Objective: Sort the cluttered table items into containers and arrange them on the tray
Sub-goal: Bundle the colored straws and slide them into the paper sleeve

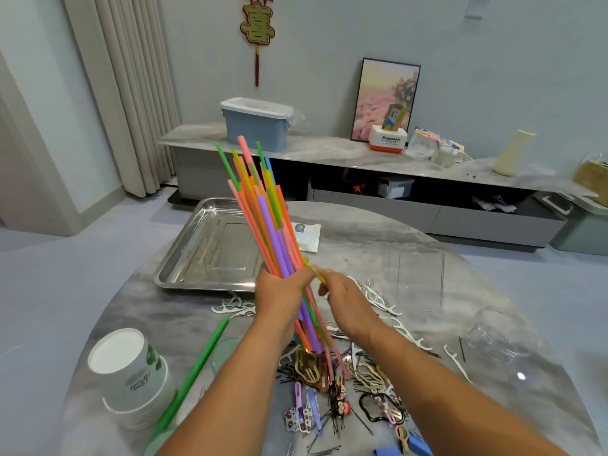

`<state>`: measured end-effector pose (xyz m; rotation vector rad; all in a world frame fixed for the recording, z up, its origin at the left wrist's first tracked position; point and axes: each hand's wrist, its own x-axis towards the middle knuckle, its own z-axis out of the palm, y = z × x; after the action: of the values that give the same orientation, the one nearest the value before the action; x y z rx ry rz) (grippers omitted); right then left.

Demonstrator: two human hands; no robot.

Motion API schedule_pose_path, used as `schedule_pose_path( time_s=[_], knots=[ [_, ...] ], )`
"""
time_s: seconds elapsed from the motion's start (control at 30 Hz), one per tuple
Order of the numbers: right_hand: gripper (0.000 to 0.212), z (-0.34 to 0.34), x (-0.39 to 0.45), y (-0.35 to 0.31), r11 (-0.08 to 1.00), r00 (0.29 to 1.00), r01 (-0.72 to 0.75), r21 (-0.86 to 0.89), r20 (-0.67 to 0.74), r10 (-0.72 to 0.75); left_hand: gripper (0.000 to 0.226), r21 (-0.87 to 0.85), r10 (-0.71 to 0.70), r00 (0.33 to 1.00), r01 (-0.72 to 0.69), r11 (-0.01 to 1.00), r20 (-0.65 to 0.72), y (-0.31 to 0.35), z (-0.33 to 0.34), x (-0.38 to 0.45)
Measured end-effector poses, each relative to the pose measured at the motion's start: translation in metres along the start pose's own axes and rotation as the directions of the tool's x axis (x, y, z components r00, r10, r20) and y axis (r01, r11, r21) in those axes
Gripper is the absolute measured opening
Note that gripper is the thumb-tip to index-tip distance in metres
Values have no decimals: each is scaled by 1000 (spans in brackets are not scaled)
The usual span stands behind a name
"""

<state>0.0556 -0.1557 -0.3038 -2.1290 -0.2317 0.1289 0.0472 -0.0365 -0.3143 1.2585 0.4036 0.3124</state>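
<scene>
My left hand (279,291) is wrapped round a bundle of coloured straws (263,205), held upright with the lower ends down among the clutter on the table (378,232), likely so the ends level out. My right hand (345,301) pinches a single yellow straw (320,278) at the bundle's side, probably feeding it in.

One green straw (194,366) lies apart on the table, beside the stack of paper cups (128,373) at near left.

Hair clips (329,390) and white floss picks (394,324) are strewn just under and around the bundle, unsorted.

The metal tray (184,258) sits behind my left hand; nothing stands on it that I can see. A clear jar (503,343) lies on its side to the right.

Judgement: early stage, gathering straws before they go in a container.
</scene>
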Motion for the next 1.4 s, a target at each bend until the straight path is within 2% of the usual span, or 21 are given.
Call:
schedule_pose_path(
  time_s=[0.1,0.2,0.3,0.37,0.4,0.5,0.63,0.73,0.83,0.9,1.0,1.07,1.17,1.27,1.4],
  knots=[
    [36,16,-3,-7,994,995,91,57,-52,-88,39,-58,-2,1000,3,998,21,2,0,2],
    [31,24,0,-7,981,984,175,89,-57,-170,42,-54,4,999,-6,999,-36,6,-4,6],
    [41,29,14,-3,978,997,73,194,11,-77,34,-21,30,994,-32,999,-107,15,-11,14],
    [38,30,34,4,957,999,-40,288,3,41,30,19,60,987,-58,998,-146,28,-18,22],
    [33,30,44,10,956,995,-91,278,-18,100,28,41,82,984,-76,996,-159,35,-21,26],
    [38,37,68,35,990,991,-137,-21,-5,137,22,80,116,976,-103,991,-187,53,-33,37],
    [41,58,87,41,951,997,-38,-307,57,58,22,91,80,971,-61,994,-226,52,-46,43],
    [27,67,99,35,884,992,30,-467,125,33,20,62,17,968,-2,998,-252,43,-49,45],
    [8,62,101,36,853,980,30,-521,185,79,22,34,-27,960,38,999,-278,37,-51,48],
    [16,53,99,37,758,969,90,-646,233,84,23,29,-54,960,65,997,-276,35,-52,50],
    [26,29,91,37,540,952,177,-823,282,116,22,15,-106,957,114,993,-269,31,-51,52],
    [24,8,84,42,480,940,182,-858,295,173,24,-2,-144,956,148,989,-255,27,-48,51],
    [23,-26,69,46,477,936,168,-863,292,197,25,-13,-190,954,192,981,-232,18,-40,45],
    [26,-55,57,45,460,955,92,-883,209,211,27,-9,-234,951,237,971,-200,11,-29,35],
    [13,-68,40,38,549,961,-95,-830,66,267,30,3,-262,951,266,964,-165,4,-15,24]
  ],
)
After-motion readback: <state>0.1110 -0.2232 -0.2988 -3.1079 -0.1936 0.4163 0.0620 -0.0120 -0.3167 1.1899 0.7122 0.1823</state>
